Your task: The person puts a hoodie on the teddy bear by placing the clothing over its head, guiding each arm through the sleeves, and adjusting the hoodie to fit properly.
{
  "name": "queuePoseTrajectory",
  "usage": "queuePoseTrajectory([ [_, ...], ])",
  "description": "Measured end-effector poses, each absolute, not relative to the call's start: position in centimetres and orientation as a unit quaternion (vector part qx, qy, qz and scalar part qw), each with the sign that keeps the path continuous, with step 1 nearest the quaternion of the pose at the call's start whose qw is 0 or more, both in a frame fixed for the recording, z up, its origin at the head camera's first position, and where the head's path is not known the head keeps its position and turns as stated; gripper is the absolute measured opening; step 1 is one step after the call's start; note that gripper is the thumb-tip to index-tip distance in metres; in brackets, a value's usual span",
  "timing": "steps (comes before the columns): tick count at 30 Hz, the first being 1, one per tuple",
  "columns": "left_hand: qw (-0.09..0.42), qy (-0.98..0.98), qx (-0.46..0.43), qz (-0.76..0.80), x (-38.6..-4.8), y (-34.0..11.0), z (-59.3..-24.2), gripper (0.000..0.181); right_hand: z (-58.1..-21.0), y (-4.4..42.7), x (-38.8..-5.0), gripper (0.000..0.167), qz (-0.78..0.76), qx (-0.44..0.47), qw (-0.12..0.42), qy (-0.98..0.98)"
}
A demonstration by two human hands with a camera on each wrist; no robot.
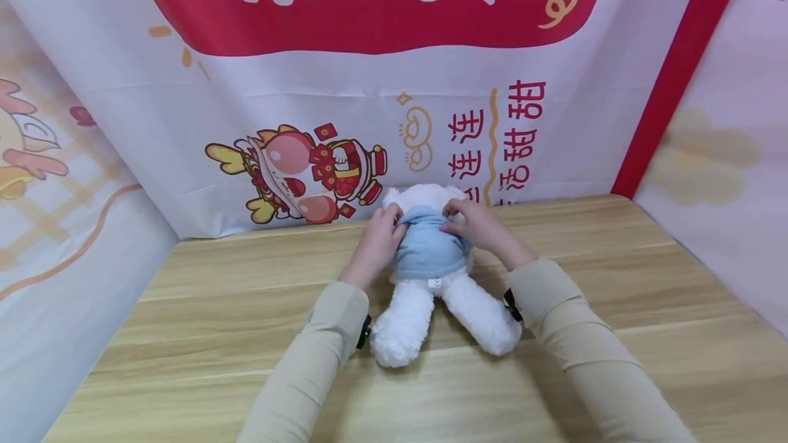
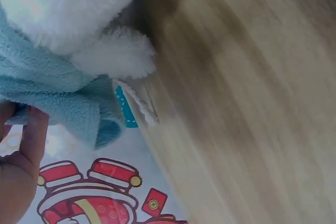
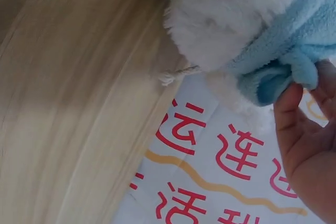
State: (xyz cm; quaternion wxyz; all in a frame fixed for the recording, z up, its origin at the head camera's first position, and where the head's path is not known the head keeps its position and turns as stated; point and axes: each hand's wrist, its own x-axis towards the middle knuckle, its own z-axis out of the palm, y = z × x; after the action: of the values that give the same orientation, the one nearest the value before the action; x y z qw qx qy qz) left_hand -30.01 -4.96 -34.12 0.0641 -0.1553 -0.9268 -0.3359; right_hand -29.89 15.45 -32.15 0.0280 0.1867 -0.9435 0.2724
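Observation:
A white fluffy stuffed animal [image 1: 403, 323] lies on the wooden table, its legs toward me and its head at the back wall. It wears a light blue fleece top [image 1: 431, 251], and a small white label [image 1: 434, 284] shows between the legs. At the top's upper left side, my left hand [image 1: 383, 234] pinches the fabric; the left wrist view shows the bunched blue cloth [image 2: 68, 106] at the fingertips. My right hand [image 1: 477, 224] pinches a fold on the opposite side, seen closer as blue fabric [image 3: 304, 66] in the right wrist view. The toy's face is hidden.
Behind the toy hangs a white and red printed cloth [image 1: 345, 81] that meets the table's [image 1: 246, 306] back edge. Printed side cloths stand at left and right. A short white cord [image 3: 176, 74] sticks out beside the toy in the right wrist view.

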Motion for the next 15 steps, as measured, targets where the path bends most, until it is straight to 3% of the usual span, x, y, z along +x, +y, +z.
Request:
queuePoseTrajectory([
  [6, 0.096, -0.914, -0.146, -0.365, -29.8, -4.7, -34.3, 0.008, -33.2, 15.1, -30.4, 0.011, 0.276, 0.2, 0.054, -0.939],
  [8, 0.083, -0.908, -0.149, -0.382, -29.9, -4.9, -34.3, 0.009, -33.5, 15.1, -30.5, 0.012, 0.288, 0.194, 0.058, -0.936],
  [11, -0.016, -0.879, -0.138, -0.457, -30.1, -5.8, -34.1, 0.022, -33.7, 15.3, -30.6, 0.014, 0.323, 0.191, 0.042, -0.926],
  [15, -0.163, -0.823, -0.112, -0.533, -30.2, -7.5, -34.0, 0.045, -33.7, 15.9, -30.7, 0.033, 0.368, 0.203, -0.022, -0.907],
])
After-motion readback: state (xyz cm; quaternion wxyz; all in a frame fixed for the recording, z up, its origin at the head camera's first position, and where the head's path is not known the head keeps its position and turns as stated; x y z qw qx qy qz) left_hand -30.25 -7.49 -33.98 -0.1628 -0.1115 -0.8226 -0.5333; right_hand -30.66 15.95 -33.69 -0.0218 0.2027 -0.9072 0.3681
